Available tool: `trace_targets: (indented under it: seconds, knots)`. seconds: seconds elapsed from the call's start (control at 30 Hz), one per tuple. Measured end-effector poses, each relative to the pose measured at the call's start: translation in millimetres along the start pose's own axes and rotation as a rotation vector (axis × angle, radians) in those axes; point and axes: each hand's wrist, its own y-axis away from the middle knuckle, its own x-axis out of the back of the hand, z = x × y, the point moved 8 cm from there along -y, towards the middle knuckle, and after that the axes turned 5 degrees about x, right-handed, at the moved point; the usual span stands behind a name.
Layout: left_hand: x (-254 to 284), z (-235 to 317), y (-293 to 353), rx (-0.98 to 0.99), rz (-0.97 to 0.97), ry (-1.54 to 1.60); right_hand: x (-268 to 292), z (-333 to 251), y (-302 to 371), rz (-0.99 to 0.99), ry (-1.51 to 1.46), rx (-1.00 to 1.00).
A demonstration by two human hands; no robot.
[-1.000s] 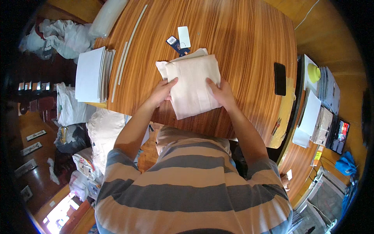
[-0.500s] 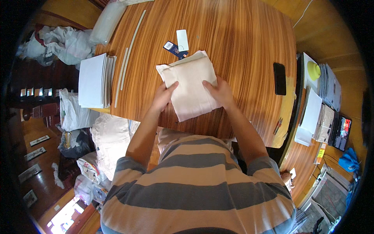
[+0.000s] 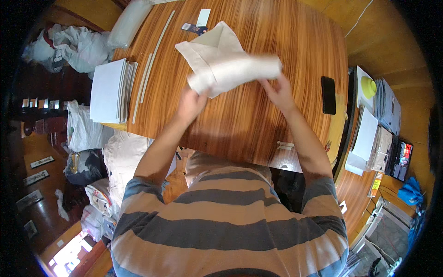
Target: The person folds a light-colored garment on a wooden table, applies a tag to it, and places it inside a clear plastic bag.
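Cream-white folded fabric piece (image 3: 224,69) above or on the wood-grained brown worktop (image 3: 240,117), far-centre; contact underneath unclear. Right part bent into a thick, blurred fold; far part spread in a pointed flap, greyish inner face showing.

Left hand (image 3: 190,102): grip grasping the fabric at its near left corner. Right hand (image 3: 278,93): fingers at the right end of the fold, thumb side toward the middle; blurred, cannot tell whether this grip is closed on the cloth.

Just beyond the flap: dark blue rectangular card tag (image 3: 194,28), white rectangular card tag (image 3: 203,17) beside it. Left of the fabric, two narrow pale strips (image 3: 153,66), lengthwise, side by side. Farther left, stack of white flat sheets (image 3: 109,91) at the worktop's edge. Well right, black rectangular phone (image 3: 328,95), lying flat.
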Motion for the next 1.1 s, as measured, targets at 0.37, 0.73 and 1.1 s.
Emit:
trace_targets:
  seconds: [0.37, 0.73, 1.1]
  knots:
    - [-70.4, 79.1, 142.5, -0.168, -0.397, -0.054, 62.1, -1.6, 128.6, -0.43, 0.501, -0.003]
    - [-76.1, 43.2, 107.7, 0.511, -0.537, -0.205, 48.3, 28.8, 102.1, -0.436, 0.568, -0.378]
    - [-40.3, 31.2, 74.2, 0.586, -0.215, 0.02, 41.0, -20.3, 54.4, 0.005, 0.712, -0.122]
